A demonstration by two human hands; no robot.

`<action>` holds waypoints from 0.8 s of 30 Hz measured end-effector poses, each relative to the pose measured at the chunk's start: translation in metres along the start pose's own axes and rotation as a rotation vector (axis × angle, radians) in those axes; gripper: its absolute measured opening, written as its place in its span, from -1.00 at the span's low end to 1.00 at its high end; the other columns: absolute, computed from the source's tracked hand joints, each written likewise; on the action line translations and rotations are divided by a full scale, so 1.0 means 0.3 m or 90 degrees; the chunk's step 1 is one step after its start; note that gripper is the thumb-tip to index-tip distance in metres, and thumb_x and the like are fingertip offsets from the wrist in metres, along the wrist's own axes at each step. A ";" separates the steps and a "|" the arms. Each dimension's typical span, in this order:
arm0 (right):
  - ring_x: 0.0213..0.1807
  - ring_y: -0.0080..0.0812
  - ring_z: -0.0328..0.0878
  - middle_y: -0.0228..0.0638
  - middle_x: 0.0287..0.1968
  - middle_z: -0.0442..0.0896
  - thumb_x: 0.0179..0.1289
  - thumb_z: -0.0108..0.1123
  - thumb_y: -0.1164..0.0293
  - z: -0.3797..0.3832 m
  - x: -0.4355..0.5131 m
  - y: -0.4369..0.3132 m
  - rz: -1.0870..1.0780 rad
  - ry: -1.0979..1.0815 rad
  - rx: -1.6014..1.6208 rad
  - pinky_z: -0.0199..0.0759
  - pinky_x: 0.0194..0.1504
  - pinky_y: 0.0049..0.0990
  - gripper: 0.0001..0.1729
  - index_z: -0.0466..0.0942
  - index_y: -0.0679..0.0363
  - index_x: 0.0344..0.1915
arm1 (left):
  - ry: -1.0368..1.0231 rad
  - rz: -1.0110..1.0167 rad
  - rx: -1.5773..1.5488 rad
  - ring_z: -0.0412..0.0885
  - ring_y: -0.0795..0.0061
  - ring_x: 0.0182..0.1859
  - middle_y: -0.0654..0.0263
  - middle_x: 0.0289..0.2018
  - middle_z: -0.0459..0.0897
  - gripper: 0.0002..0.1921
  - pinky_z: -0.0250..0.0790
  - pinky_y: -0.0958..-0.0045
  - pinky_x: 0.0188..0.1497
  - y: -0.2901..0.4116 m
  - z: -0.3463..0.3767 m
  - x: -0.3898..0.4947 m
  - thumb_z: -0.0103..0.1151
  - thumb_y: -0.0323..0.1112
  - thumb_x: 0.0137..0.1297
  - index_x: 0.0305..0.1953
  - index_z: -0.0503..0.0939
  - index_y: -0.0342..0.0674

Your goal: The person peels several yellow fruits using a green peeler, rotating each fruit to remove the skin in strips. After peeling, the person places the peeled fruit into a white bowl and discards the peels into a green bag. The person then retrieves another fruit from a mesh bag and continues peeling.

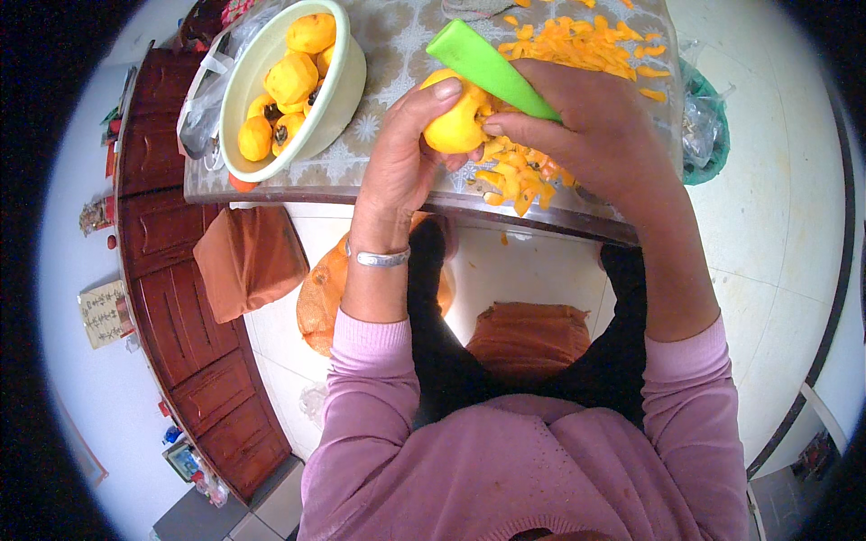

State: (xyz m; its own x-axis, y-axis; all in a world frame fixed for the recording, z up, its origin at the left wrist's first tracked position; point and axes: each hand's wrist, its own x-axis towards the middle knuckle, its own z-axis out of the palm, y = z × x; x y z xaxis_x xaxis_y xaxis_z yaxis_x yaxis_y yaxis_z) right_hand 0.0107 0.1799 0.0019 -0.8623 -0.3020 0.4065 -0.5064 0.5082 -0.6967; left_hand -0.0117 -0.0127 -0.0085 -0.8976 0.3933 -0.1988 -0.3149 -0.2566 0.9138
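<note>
My left hand [406, 145] grips a peeled persimmon [454, 125] from its left side, thumb laid across the top. In my right hand [582, 128] is a tool with a bright green handle [490, 67]; its working end is hidden by the hand, so knife or peeler cannot be told. The right thumb touches the fruit's right side. Orange peel strips [519, 177] lie on the table below my hands, and a larger heap of peel [575, 44] spreads behind them. To the left, a pale plastic basin [352, 74] holds several peeled persimmons [292, 78], some showing dark calyxes.
A patterned cloth covers the table [385, 40]. An orange-red fruit [241, 183] sits beneath the basin's rim. Right of the table stands a green bin [717, 145] with a plastic liner. An orange mesh sack [321, 291] and a cloth-covered stool [254, 260] are on the floor, near a wooden cabinet [183, 291].
</note>
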 end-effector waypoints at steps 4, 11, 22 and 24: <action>-0.32 -0.07 0.54 -0.12 -0.39 0.58 0.15 0.22 0.16 0.020 0.003 -0.008 0.021 -0.009 -0.034 0.35 -0.31 -0.30 -0.64 0.52 0.19 -0.18 | 0.045 0.014 0.095 0.48 0.63 -0.57 0.30 -0.48 0.55 -0.62 0.16 0.69 -0.64 -0.004 0.011 -0.006 0.07 -0.07 0.23 -0.19 0.50 -0.33; -0.33 -0.06 0.53 -0.10 -0.42 0.56 0.18 0.18 0.18 0.013 0.010 -0.022 0.015 0.017 0.024 0.33 -0.33 -0.27 -0.67 0.50 0.20 -0.21 | 0.072 0.027 0.072 0.46 0.66 -0.57 0.32 -0.48 0.55 -0.60 0.14 0.70 -0.64 -0.005 0.025 -0.009 0.11 -0.05 0.20 -0.17 0.50 -0.32; -0.24 -0.06 0.56 -0.10 -0.32 0.61 0.18 0.15 0.27 0.072 0.013 0.012 0.135 0.087 -0.196 0.39 -0.23 -0.26 -0.65 0.49 0.19 -0.07 | 0.241 0.221 0.193 0.39 0.68 -0.54 0.34 -0.42 0.54 -0.58 0.22 0.67 -0.57 -0.031 0.094 -0.026 0.21 -0.10 0.15 -0.11 0.51 -0.33; -0.23 -0.08 0.56 -0.12 -0.30 0.62 0.19 0.16 0.26 0.040 0.011 0.028 0.096 0.182 -0.189 0.40 -0.21 -0.29 -0.64 0.50 0.19 -0.05 | 0.169 0.191 0.086 0.36 0.63 -0.59 0.25 -0.39 0.55 -0.53 0.19 0.63 -0.60 -0.019 0.079 -0.022 0.11 -0.02 0.19 -0.10 0.49 -0.35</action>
State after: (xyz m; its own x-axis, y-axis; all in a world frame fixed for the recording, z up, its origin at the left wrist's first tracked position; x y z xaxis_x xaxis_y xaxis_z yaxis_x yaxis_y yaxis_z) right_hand 0.0036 0.1734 -0.0097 -0.8717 0.0077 0.4899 -0.3180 0.7518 -0.5776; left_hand 0.0034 0.0069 -0.0040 -0.9972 0.0730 0.0144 -0.0005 -0.1994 0.9799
